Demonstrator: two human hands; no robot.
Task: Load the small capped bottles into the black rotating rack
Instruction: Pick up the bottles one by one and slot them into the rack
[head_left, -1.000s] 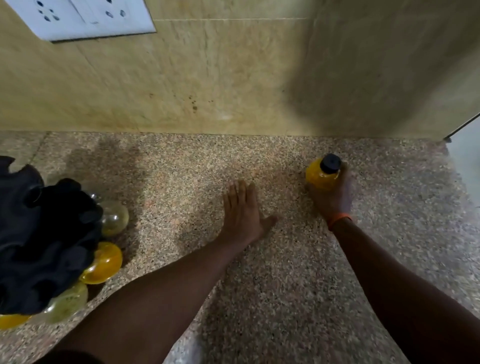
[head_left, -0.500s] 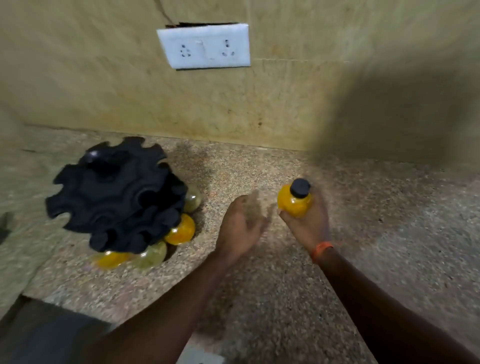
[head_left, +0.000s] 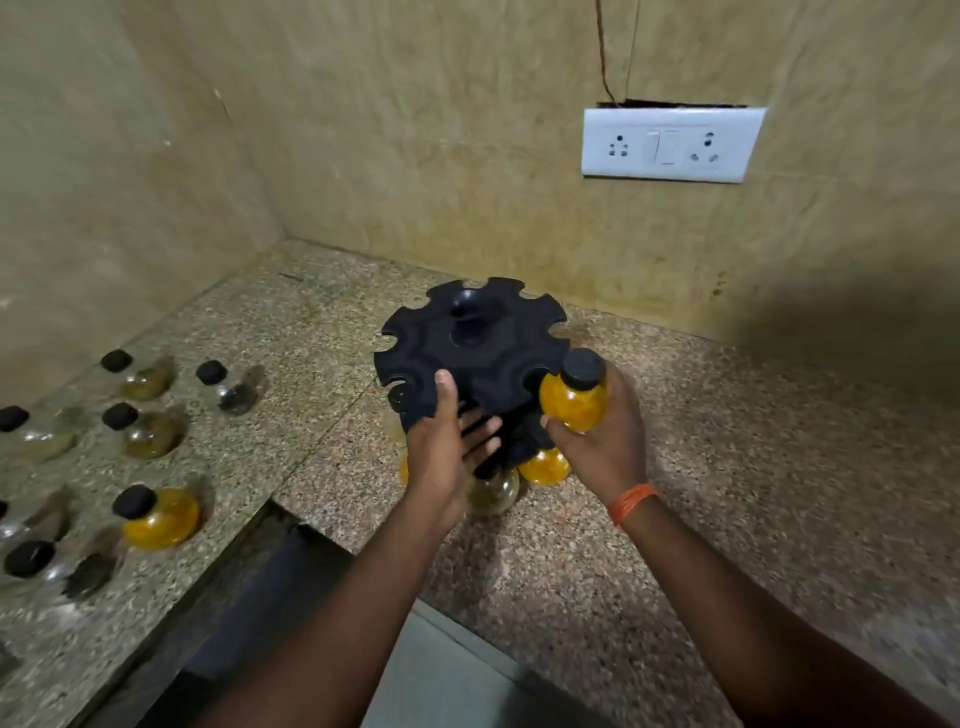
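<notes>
The black rotating rack (head_left: 475, 348) stands on the granite counter near the corner, its notched top disc facing me. My left hand (head_left: 447, 447) grips the rack's near edge, thumb on top. My right hand (head_left: 602, 436) holds a yellow-filled bottle with a black cap (head_left: 574, 397) upright, right beside a notch on the rack's right side. Lower in the rack hang a yellow bottle (head_left: 545, 465) and a clear one (head_left: 493, 491). Several loose capped bottles lie on the left counter, among them a yellow one (head_left: 158, 514) and an olive one (head_left: 148, 431).
Tiled walls meet in a corner behind the rack. A white socket plate (head_left: 672, 145) sits on the back wall at the right. A dark gap (head_left: 249, 587) splits the left counter slab from the right one, with the counter's front edge close to me.
The view has swung left, bringing the rack to the centre and the loose bottles into sight. My right hand carried the yellow bottle over to the rack; my left hand went from open to gripping the rack.
</notes>
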